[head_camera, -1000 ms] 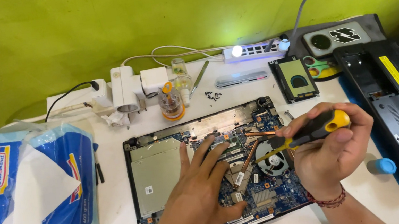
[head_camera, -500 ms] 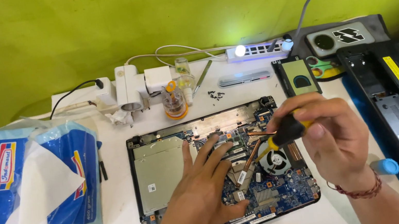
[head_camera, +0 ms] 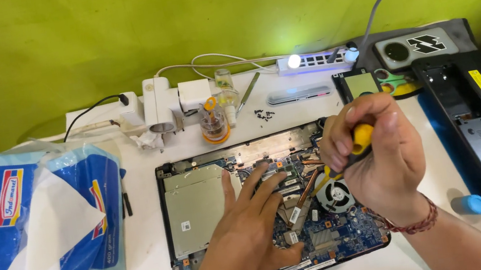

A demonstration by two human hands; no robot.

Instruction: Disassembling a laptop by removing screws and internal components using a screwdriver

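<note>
The right hand (head_camera: 376, 160) is clamped round a yellow screwdriver (head_camera: 352, 150), tip down by the fan (head_camera: 334, 196), while the left hand (head_camera: 252, 221) lies flat, fingers spread, on the opened laptop (head_camera: 200, 203) mid-table

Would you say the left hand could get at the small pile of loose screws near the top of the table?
Probably yes: the left hand rests flat on the open laptop, and nothing blocks its way to the screws.

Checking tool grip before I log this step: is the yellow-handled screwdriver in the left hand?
No, the right hand grips the screwdriver, while the left hand lies flat on the opened laptop.
</note>
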